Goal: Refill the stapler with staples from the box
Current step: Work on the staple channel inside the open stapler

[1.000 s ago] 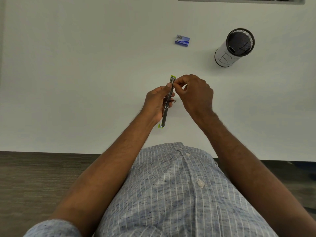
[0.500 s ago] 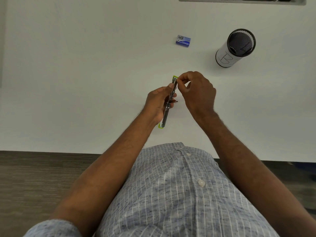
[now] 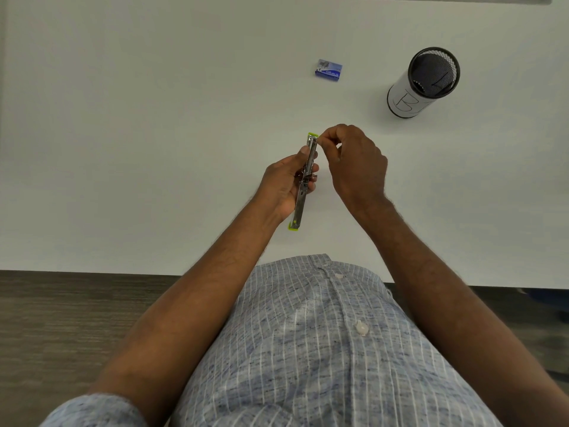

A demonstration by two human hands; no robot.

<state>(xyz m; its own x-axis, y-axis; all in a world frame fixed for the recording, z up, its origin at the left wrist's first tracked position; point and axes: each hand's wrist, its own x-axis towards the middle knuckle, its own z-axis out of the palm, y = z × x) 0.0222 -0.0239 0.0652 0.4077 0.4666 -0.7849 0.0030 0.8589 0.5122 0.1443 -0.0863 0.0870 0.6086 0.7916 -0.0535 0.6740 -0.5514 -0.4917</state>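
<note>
The stapler (image 3: 305, 180), opened flat, is held above the desk (image 3: 154, 134) in the left hand (image 3: 284, 183), its long axis running near-to-far, green tip pointing away. The right hand (image 3: 354, 161) pinches at the far tip; whether it holds staples cannot be told. Loading appears under way, closing remains; the box (image 3: 328, 70) lies well beyond.

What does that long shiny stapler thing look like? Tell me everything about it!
The stapler is long and thin, mostly shiny silver metal, with bright lime-green plastic showing at both ends. It looks swung open, stretched out almost straight, running away from the person with a slight tilt. A small hinge or spring part sits near its middle. The left hand grips it around the middle, above the white table. The right hand pinches at its far end; whether it holds staples is too small to tell.
</note>
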